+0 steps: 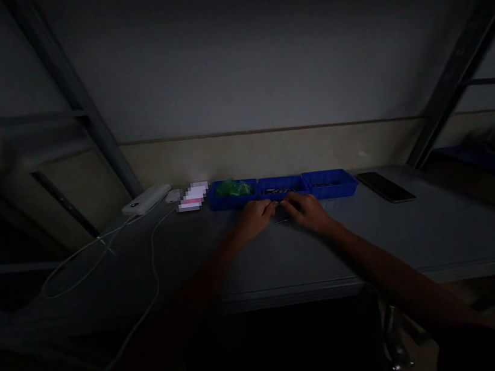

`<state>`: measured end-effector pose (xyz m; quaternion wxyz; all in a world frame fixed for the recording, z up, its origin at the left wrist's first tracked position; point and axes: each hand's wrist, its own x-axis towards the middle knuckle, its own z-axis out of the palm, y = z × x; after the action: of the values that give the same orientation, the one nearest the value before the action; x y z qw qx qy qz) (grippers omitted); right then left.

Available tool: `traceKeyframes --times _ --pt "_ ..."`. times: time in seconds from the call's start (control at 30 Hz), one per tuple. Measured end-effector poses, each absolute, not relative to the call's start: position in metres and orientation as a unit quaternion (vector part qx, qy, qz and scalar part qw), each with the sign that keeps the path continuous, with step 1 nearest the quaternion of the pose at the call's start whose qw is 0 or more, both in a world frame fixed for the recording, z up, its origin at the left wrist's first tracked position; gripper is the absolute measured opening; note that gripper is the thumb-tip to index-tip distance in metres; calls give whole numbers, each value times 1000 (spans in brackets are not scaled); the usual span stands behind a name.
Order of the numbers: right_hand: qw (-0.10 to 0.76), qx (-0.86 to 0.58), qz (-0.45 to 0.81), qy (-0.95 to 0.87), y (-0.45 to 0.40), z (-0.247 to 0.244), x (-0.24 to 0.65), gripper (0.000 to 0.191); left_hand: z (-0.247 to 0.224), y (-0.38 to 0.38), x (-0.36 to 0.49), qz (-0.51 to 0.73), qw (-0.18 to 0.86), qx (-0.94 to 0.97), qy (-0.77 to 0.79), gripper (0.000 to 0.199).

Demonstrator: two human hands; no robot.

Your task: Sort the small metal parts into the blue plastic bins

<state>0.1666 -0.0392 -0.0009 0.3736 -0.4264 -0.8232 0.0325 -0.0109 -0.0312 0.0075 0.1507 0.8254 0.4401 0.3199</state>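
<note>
My left hand (pixel 255 217) and my right hand (pixel 307 209) are close together over the grey table, just in front of the middle blue bin (pixel 281 181). The fingers of both hands are pinched around something too small and dark to make out. Below the fingertips, thin metal pieces (pixel 283 221) lie on the table. Small metal parts (pixel 276 191) fill the bottom of the middle bin. On its left, a blue bin (pixel 234 203) contains a crumpled green plastic bag (pixel 232 188). The right blue bin (pixel 332 190) has a few small dark parts in it.
A dark phone (pixel 385 186) rests on the table (pixel 285 265) at right. To the left are a lit, blurred-out screen (pixel 193 197) and a white box-shaped device (pixel 146 200). A white cable (pixel 154 264) runs over the front edge. Metal posts (pixel 107 140) frame the wall.
</note>
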Motion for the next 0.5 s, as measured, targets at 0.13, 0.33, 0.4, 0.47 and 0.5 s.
traceKeyframes --times 0.13,0.33,0.4,0.47,0.5 --pt "374 -415 44 -828 -44 1 165 28 9 -32 -11 317 142 824 447 36" --pt "398 -497 3 -772 -32 3 181 39 4 -33 -11 265 150 843 444 27" --pt "416 -591 -32 -690 -23 4 195 40 0 -33 -10 228 137 855 445 19" --pt "415 -675 -67 -607 -15 3 211 39 -4 -33 -10 191 122 866 446 19" --pt "406 -706 -76 -576 -12 2 218 38 -5 -33 -9 176 115 870 446 18"
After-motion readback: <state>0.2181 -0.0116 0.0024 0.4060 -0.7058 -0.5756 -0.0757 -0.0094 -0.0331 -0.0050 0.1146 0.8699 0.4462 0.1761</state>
